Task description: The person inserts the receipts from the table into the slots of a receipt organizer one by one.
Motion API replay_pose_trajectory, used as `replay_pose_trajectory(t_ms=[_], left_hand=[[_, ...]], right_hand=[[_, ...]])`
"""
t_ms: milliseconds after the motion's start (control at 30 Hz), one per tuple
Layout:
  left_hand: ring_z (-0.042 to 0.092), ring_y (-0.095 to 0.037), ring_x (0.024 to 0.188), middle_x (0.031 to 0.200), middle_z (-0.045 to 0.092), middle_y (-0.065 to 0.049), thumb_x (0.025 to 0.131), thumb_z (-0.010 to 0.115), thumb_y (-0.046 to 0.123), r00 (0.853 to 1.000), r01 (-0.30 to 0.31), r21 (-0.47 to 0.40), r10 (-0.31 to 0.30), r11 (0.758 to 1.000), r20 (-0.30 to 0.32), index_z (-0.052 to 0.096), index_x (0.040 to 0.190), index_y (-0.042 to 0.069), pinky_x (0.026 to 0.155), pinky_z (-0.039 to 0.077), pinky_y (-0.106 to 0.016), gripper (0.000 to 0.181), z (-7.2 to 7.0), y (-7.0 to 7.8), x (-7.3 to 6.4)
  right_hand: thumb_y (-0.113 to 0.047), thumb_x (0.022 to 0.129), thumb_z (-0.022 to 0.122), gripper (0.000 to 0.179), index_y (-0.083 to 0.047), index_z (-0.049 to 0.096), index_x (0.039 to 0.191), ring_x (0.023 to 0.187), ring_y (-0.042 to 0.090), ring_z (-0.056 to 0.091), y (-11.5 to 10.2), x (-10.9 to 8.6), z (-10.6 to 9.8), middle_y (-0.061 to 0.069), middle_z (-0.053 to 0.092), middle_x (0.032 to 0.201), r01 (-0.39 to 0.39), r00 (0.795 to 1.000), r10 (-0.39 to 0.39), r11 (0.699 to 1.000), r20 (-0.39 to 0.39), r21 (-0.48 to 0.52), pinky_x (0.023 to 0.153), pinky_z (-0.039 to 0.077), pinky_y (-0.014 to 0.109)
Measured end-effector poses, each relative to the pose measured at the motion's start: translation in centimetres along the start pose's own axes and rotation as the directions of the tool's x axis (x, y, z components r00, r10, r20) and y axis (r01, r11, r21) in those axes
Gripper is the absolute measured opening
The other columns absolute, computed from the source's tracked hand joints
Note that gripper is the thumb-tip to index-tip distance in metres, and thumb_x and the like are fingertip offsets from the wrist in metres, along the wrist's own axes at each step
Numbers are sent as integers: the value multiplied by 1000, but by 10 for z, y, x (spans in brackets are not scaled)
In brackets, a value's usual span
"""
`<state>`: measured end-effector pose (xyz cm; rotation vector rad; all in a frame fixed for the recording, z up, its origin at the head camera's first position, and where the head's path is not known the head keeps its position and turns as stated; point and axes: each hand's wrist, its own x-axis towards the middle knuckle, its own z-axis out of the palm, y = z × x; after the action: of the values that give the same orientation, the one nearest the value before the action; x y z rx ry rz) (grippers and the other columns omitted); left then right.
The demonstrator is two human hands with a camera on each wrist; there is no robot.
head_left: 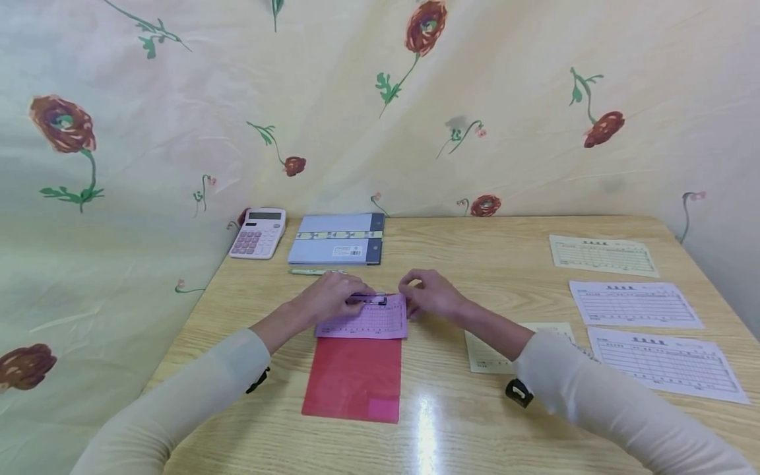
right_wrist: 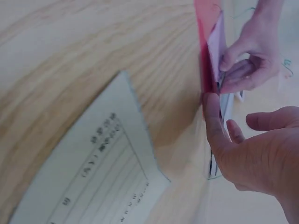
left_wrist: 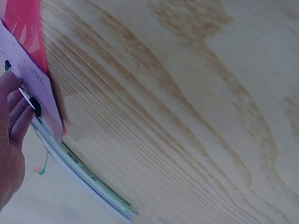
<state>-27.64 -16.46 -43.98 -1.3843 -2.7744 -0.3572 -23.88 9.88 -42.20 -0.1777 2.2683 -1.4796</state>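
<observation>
A red clipboard (head_left: 356, 379) lies on the wooden table, with a purple printed form (head_left: 362, 323) over its upper part. My left hand (head_left: 332, 298) pinches the metal clip (head_left: 375, 300) at the board's top, thumb on one side and fingers on the other. Black ends of the clip show past the fingers in the left wrist view. At the form's upper right corner is my right hand (head_left: 436, 295). In the right wrist view its index finger (right_wrist: 212, 112) touches the board's edge, while the thumb (right_wrist: 261, 121) stands apart.
Behind the clipboard lie a pink calculator (head_left: 259, 234), a blue notebook (head_left: 332, 247) and a light green pen (head_left: 311, 272). Printed slips lie to the right: a yellowish one (head_left: 602, 256) and two white ones (head_left: 635, 305). Another yellowish slip (head_left: 487, 353) is partly hidden by my right forearm.
</observation>
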Motion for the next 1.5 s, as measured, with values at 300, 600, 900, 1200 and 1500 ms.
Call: replay_pose_trajectory(t_ms=[300, 600, 900, 1200, 1500], left_hand=[[66, -11, 86, 111, 79, -1, 90, 81, 10, 1000, -1, 8, 1, 1000, -7, 80, 123, 11, 76, 55, -28, 33, -2, 2, -1], [64, -9, 82, 108, 79, 0, 89, 82, 9, 1000, -7, 8, 7, 1000, -8, 81, 122, 11, 72, 53, -26, 33, -2, 3, 0], [61, -8, 81, 108, 80, 0, 89, 81, 9, 1000, -2, 15, 2, 1000, -13, 81, 122, 12, 72, 51, -26, 33, -1, 2, 0], [66, -11, 87, 113, 79, -2, 90, 82, 11, 1000, 11, 11, -11, 1000, 0, 80, 123, 11, 75, 53, -27, 34, -2, 2, -1], [63, -9, 85, 113, 79, 0, 92, 80, 11, 1000, 15, 19, -15, 1000, 8, 80, 125, 13, 74, 52, -26, 33, -1, 1, 0]], right_hand=[[-7, 100, 73, 15, 7, 77, 105, 65, 23, 72, 8, 1, 13, 15, 74, 84, 45, 992, -54, 996, -115, -73, 62, 62, 33], [3, 96, 73, 32, 9, 60, 124, 66, 23, 72, 18, 1, 17, 21, 77, 98, 70, 982, -72, 997, -173, -16, 62, 61, 33], [3, 98, 71, 26, 8, 65, 123, 70, 21, 72, 22, 3, 16, 22, 77, 105, 47, 986, -42, 998, -159, 33, 65, 62, 34], [4, 97, 73, 28, 9, 70, 124, 67, 20, 71, 21, 4, 15, 17, 74, 98, 52, 990, -48, 998, -133, 21, 65, 62, 33], [4, 97, 72, 27, 7, 68, 123, 68, 20, 70, 21, 4, 14, 18, 73, 98, 66, 991, -63, 998, -115, 19, 65, 62, 33]])
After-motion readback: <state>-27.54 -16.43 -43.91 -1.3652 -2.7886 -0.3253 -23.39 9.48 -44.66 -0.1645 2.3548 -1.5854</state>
